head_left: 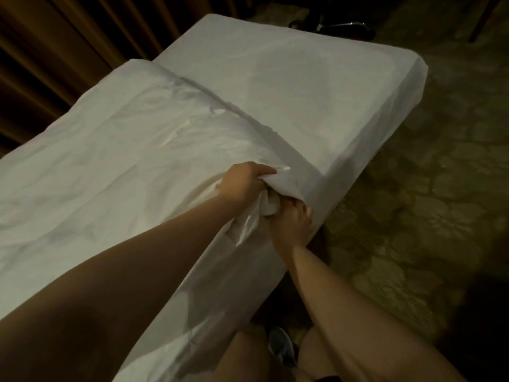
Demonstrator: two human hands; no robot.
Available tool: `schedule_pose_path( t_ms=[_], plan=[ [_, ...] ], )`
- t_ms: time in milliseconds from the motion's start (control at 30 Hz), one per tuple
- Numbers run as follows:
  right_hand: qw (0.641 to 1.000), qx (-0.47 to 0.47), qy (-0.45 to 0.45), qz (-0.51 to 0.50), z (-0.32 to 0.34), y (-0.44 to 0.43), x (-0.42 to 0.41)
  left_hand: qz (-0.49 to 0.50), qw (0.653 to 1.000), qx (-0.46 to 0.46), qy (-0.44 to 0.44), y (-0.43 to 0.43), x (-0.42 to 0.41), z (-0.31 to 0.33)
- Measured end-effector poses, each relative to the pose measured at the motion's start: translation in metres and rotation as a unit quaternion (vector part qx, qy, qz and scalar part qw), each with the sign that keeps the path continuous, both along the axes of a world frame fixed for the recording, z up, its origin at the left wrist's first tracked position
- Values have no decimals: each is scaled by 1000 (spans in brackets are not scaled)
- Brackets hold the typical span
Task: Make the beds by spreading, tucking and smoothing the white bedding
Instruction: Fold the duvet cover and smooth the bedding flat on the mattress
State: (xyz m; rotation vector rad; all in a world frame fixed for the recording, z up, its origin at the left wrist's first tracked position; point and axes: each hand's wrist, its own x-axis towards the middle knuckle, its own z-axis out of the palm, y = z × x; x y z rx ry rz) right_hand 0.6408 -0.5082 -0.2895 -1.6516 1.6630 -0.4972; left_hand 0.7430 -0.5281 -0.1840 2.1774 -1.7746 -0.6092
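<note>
Both hands meet at one bunched corner of the white bedding (124, 161), at the side edge of the bed. The left hand (245, 183) lies on top, its fingers curled over a gathered fold and gripping it. The right hand (292, 224) sits just below and to the right of it, fingers closed round crumpled cloth at the bed's side. The two hands are nearly touching, with a wad of cloth between them. From the hands the wrinkled top layer spreads away to the left, its edge forming a ridge that runs up from the left hand's fingertips. Beyond that ridge, ahead of the hands, the mattress (303, 92) lies under a smooth, tight sheet. Patterned carpet (427, 188) lies right of the right hand, brown curtains (55, 51) hang far left, and a shoe (281, 346) shows below, between the forearms.
</note>
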Motion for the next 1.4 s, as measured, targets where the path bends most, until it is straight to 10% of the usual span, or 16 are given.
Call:
schedule_pose_path(
  t_ms=[167, 433, 1100, 1267, 1400],
  plan=[
    [968, 115, -211, -68, 7, -11, -7, -11, 999, 25, -31, 0, 0, 4],
    [959, 53, -217, -173, 90, -40, -39, -106, 969, 84, -207, 28, -20, 27],
    [983, -7, 109, 147, 112, -72, -11, -122, 992, -44, 0, 1, 48, 107],
    [982, -131, 64, 121, 210, -117, 12, -8, 977, -168, -134, -10, 89, 155],
    [992, -19, 116, 53, 171, -104, -28, -233, 949, -70, -201, 3, 60, 84]
  ],
)
